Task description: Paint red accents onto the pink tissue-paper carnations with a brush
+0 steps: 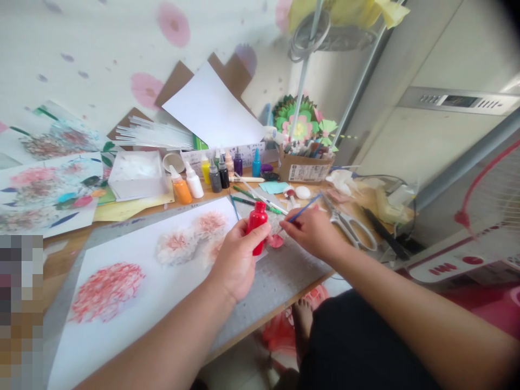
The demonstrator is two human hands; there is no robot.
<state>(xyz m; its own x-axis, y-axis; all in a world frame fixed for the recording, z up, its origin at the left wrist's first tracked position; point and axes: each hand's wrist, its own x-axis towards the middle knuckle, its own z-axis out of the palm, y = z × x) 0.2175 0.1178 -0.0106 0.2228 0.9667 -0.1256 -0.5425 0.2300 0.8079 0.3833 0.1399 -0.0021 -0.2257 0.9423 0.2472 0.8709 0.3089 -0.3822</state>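
Upright in my left hand (pixel 236 260) is a red paint bottle (pixel 257 221), its neck showing with no nozzle on it. My right hand (pixel 311 230) pinches a thin blue paintbrush (pixel 305 208) by its lower part. Just below the brush's tip lies a patch of red paint (pixel 276 240) on the grey cutting mat (pixel 292 271). To the left, a white sheet (pixel 134 238) bears a red flower painting (pixel 108 291) and paler pink-white flowers (pixel 190 235); my left forearm and hand cover part of it.
Behind the sheet stand an orange paint bottle (pixel 181 185) and several others. A cardboard box (pixel 303 167) holds brushes. Scissors (pixel 351 225) lie right of my right hand, near a black-handled tool (pixel 385 235). A red fan (pixel 463 216) stands at the right edge.
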